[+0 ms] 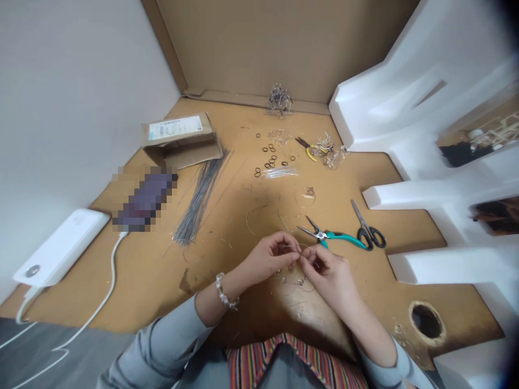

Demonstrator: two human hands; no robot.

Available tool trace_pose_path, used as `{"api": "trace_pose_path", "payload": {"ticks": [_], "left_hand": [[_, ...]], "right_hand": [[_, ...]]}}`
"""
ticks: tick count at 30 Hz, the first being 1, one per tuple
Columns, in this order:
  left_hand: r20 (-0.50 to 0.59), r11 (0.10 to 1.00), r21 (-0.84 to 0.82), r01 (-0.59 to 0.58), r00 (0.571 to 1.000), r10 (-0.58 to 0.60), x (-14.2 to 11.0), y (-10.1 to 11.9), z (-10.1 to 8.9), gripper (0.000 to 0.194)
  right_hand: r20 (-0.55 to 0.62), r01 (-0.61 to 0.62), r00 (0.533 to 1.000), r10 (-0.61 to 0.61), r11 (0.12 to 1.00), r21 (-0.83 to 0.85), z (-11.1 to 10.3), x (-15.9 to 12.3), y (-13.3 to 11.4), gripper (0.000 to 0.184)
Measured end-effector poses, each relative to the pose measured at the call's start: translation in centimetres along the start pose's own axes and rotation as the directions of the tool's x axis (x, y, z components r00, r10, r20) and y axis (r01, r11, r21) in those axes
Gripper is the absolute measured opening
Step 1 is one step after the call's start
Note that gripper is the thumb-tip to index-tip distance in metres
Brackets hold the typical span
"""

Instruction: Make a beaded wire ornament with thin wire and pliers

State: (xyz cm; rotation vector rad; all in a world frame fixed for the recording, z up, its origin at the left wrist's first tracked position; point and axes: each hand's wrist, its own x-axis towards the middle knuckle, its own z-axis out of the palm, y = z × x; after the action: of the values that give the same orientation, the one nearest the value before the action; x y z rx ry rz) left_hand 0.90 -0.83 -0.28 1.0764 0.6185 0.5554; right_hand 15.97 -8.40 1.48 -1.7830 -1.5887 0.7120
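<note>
Close together over the near part of the table, my left hand (279, 251) and my right hand (326, 267) pinch a thin wire (299, 246) between their fingertips. The wire bends in a loop; its ends are too fine to follow. Below the hands lie small clear beads (300, 282) on thin wire. Just beyond my right hand rest teal-handled pliers (344, 237), jaws apart. Black scissors (367, 229) lie right of them, partly opened. Farther off sits a wire ring (305, 196).
A bundle of grey wires (200, 202) lies left, by an open cardboard box (182, 141). Dark rings (271, 162), yellow-handled pliers (310, 151) and a wire tangle (279, 101) are farther back. A phone (148, 200) and white power bank (60, 248) with cable stand left; white foam (430, 267) borders the right.
</note>
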Motion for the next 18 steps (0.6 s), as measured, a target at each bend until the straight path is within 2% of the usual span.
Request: {"api": "trace_pose_path", "payload": {"ticks": [7, 13, 18], "left_hand": [[-0.063, 0.986, 0.156, -0.065, 0.995, 0.076, -0.25, -0.22, 0.33, 0.015], [-0.130, 0.978, 0.204, -0.047, 0.989, 0.075, -0.21, -0.39, 0.23, 0.016], [-0.078, 0.986, 0.167, -0.025, 0.996, 0.038, -0.24, -0.21, 0.11, 0.018]], "right_hand": [[-0.004, 0.073, 0.997, -0.074, 0.991, -0.108, 0.23, 0.02, -0.27, 0.014], [0.050, 0.079, 0.996, -0.073, 0.989, -0.124, 0.54, -0.18, -0.47, 0.018], [0.025, 0.059, 0.998, -0.056, 0.992, -0.109, 0.37, -0.33, -0.33, 0.017]]}}
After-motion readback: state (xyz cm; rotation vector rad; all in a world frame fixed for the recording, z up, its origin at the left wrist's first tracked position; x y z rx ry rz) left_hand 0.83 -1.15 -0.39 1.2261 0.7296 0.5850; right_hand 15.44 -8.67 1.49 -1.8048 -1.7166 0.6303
